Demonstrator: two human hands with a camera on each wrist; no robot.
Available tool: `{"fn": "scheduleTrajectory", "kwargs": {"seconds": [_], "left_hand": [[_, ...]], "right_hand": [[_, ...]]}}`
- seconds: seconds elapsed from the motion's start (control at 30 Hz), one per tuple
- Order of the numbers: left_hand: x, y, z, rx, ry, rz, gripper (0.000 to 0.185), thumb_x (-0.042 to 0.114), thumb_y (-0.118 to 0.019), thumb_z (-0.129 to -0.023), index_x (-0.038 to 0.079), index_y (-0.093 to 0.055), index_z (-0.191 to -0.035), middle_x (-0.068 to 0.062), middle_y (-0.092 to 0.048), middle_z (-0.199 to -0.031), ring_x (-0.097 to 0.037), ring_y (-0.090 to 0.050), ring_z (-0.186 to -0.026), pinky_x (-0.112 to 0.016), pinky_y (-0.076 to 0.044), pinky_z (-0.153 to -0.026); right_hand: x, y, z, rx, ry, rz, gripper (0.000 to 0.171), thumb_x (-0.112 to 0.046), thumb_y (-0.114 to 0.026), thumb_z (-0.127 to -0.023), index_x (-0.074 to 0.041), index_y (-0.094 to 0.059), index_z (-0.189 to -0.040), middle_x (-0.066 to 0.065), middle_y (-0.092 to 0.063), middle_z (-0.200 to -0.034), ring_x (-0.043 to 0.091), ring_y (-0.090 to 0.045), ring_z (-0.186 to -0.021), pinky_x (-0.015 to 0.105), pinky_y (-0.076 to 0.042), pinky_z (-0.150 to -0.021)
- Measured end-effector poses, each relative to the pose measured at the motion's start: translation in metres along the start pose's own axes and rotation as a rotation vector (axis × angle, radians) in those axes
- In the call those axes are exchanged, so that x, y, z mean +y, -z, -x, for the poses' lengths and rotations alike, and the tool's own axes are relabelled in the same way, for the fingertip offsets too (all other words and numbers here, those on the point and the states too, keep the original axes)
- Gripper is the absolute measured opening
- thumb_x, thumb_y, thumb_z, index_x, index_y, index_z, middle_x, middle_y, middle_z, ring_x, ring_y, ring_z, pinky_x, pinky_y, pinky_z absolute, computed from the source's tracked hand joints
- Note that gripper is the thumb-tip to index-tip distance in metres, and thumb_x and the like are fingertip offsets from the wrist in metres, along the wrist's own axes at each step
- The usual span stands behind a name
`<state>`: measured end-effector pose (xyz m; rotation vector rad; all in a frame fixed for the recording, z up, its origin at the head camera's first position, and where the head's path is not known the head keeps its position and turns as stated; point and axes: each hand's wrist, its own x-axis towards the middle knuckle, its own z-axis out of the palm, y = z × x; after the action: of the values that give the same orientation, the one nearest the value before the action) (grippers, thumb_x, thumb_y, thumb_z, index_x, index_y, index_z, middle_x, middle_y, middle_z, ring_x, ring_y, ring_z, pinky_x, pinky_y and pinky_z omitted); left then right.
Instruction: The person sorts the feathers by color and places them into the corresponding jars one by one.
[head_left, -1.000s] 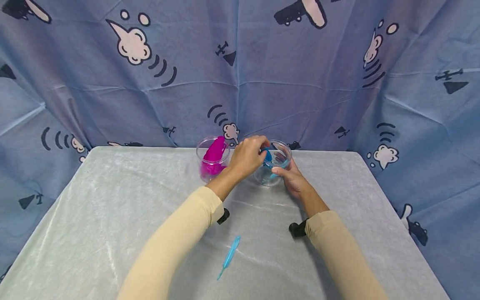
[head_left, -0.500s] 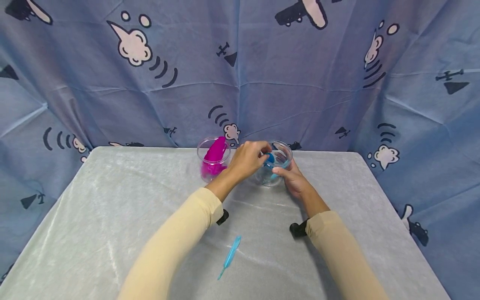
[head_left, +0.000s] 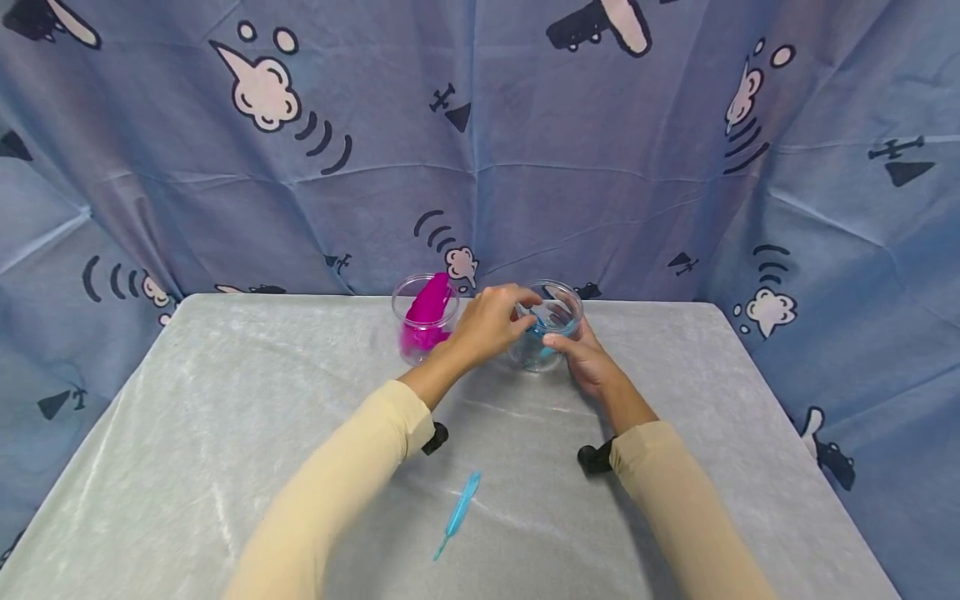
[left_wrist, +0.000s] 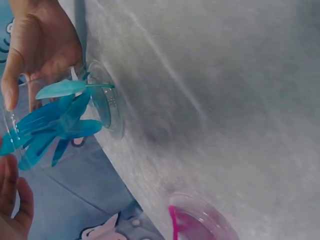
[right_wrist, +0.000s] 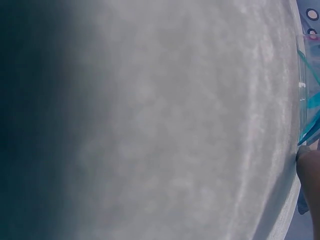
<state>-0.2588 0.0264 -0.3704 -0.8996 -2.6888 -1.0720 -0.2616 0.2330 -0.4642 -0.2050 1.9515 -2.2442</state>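
Left hand curled at clear round cup rim (feathery blue inside) | right hand grips cup wall

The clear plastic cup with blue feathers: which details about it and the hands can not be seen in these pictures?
- Head view: the left hand covers part of the clear plastic cup with blue feathers, so its fingertips and any feather they pinch are hidden.
- Left wrist view: the feathers overlap; their number is unclear.
- Right wrist view: the right hand and the cup are cut off by the right edge.
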Motion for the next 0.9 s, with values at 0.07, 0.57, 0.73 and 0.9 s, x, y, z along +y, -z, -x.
{"fn": "scheduleTrajectory", "kwargs": {"seconds": [0.07, 0.57, 0.73, 0.9], "left_hand": [[-0.003, 0.002, 0.006, 0.007, -0.019, 0.037, 0.025, 0.014, -0.073, -0.091, 0.011, -0.073, -0.116, -0.003, -0.071, -0.107, -0.011, -0.065, -0.08, -0.023, -0.05, -0.066], [-0.011, 0.012, 0.07, -0.206, -0.115, 0.256, 0.027, 0.007, -0.075, -0.087, 0.006, -0.072, -0.114, -0.007, -0.072, -0.1, -0.011, -0.064, -0.079, -0.033, -0.056, -0.075], [-0.013, 0.009, 0.09, -0.426, -0.117, 0.284, 0.028, 0.004, -0.074, -0.087, 0.006, -0.071, -0.115, -0.005, -0.072, -0.101, -0.008, -0.063, -0.081, -0.029, -0.055, -0.076], [-0.018, 0.002, 0.113, -0.606, -0.123, 0.285, 0.029, 0.004, -0.074, -0.087, 0.006, -0.07, -0.116, -0.004, -0.071, -0.097, -0.005, -0.061, -0.077, -0.021, -0.051, -0.073]], "right_hand": [[0.0, 0.0, 0.0, -0.004, 0.007, -0.002, 0.078, 0.0, -0.06, -0.088, -0.026, -0.024, -0.153, 0.012, -0.018, -0.162, 0.028, -0.012, -0.15, 0.048, -0.008, -0.119], [0.0, 0.0, 0.001, 0.003, 0.039, -0.016, 0.08, 0.002, -0.063, -0.085, -0.021, -0.026, -0.152, 0.02, -0.015, -0.162, 0.031, -0.008, -0.15, 0.05, -0.004, -0.12], [-0.001, 0.0, 0.001, 0.013, 0.028, -0.016, 0.083, 0.003, -0.061, -0.086, -0.015, -0.019, -0.156, 0.018, -0.016, -0.163, 0.029, -0.009, -0.151, 0.05, -0.004, -0.12], [-0.002, -0.001, 0.002, 0.002, 0.021, -0.034, 0.085, 0.002, -0.063, -0.086, -0.016, -0.019, -0.156, 0.017, -0.016, -0.163, 0.027, -0.01, -0.151, 0.048, -0.006, -0.12]]}}
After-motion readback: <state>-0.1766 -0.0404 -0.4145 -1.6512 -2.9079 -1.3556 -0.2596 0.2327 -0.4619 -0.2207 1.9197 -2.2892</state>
